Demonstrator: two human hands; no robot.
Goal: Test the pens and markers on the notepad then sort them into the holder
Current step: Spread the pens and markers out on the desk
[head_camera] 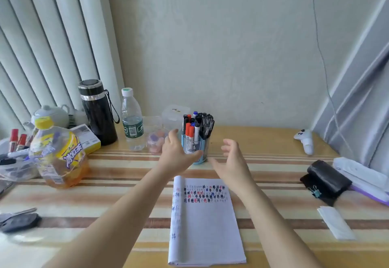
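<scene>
Nearest the lens: two bare forearms, then notepad (pixel 207 225) flat on the striped surface (pixel 126 183), long axis pointing away from the body, top third filled w/ rows of black, red and blue test strokes. Beyond its far edge: holder (pixel 200 160), upright, packed w/ pens and markers (pixel 197 124) standing on end.

Left hand (pixel 175 152) at holder's left-front, fingers (pixel 173 134) straight and spread, gripping nothing. Thumb across the front of the lower wall, prob. touching, contact not certain in the blur. Right hand (pixel 233 158) just right of holder, visible gap between, fingers (pixel 228 143) loosely curved, palm turned inward, also empty.

Judging by the full holder and no loose pens beside the pad: testing and sorting look about done. Reads as a two-handed reach to steady or shift the holder.

Key relation for next move — holder between the two hands, slightly fwd of both, axis vertical. Left hand nearer, so likely first to close; right needing only a short inward travel.
</scene>
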